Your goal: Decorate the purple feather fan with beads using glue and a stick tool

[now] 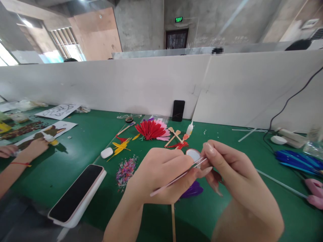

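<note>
The left hand (158,171) has its fingers clamped on the tweezers (157,191), which slant up to the right, just right of the frame's centre. The right hand (238,174) has thumb and forefinger drawn together at the tips; whether anything small sits between them, one cannot tell. Beneath the hands, on the green worktop (88,148), lie a purple feather (193,191) and, at the lower centre, a stick (173,222). A red fan (150,130) stands out above the left hand, with a glue bottle (189,129) farther right. The step in hand looks like close work at the tweezer tips. As a judgement, the next move calls for steady wrists and a light pinch, with both hands kept near each other.
</note>
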{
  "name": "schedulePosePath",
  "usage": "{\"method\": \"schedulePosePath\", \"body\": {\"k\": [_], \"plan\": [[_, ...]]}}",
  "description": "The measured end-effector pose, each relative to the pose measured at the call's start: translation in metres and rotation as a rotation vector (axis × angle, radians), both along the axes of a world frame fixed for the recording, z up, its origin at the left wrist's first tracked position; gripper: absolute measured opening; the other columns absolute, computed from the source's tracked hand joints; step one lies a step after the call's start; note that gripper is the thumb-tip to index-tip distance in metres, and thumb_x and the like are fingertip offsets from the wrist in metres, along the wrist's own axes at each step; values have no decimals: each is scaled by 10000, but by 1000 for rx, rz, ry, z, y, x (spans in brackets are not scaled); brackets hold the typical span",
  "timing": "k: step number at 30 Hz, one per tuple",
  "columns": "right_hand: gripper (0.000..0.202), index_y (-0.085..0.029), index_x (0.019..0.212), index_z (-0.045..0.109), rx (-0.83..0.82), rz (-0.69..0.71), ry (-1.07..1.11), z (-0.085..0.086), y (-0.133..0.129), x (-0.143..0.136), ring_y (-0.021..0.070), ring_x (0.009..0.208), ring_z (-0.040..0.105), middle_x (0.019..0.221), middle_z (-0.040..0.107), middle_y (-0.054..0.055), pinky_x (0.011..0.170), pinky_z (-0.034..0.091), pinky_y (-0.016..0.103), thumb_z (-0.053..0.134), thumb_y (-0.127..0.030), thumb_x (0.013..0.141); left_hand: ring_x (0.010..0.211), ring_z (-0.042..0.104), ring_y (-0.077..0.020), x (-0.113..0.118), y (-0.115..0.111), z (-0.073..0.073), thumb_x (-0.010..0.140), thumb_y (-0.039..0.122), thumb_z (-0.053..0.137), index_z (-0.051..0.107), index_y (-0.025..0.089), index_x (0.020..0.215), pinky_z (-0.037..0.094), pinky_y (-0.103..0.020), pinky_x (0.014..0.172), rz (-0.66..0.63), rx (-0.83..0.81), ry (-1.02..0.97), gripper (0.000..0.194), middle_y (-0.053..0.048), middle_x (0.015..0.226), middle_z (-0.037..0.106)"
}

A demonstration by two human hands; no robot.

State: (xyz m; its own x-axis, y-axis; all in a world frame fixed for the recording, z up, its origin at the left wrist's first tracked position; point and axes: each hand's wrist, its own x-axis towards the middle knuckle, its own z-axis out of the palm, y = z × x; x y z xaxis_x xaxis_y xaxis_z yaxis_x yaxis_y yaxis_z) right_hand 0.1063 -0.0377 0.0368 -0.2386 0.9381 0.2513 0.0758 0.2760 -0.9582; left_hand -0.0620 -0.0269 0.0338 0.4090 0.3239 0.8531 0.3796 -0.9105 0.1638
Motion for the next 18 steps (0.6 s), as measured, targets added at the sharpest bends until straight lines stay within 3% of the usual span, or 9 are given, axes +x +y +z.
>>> {"method": "schedulePosePath", "body": {"k": [11,18], "plan": [[377,-191,616,453,51,-46,-78,2,1,-3,49,354,367,418,420,-65,364,300,178,421,-416,917,446,384,-72,5,0,1,814,134,483,506,167,660,306,-210,425,31,-3,-26,160,24,505,470],[381,-193,632,457,16,-14,5,3,-1,-5,54,359,387,425,438,-59,370,323,179,396,-434,921,418,339,-61,5,1,0,800,121,493,510,170,641,280,-205,403,16,-39,-97,168,38,476,428]]}}
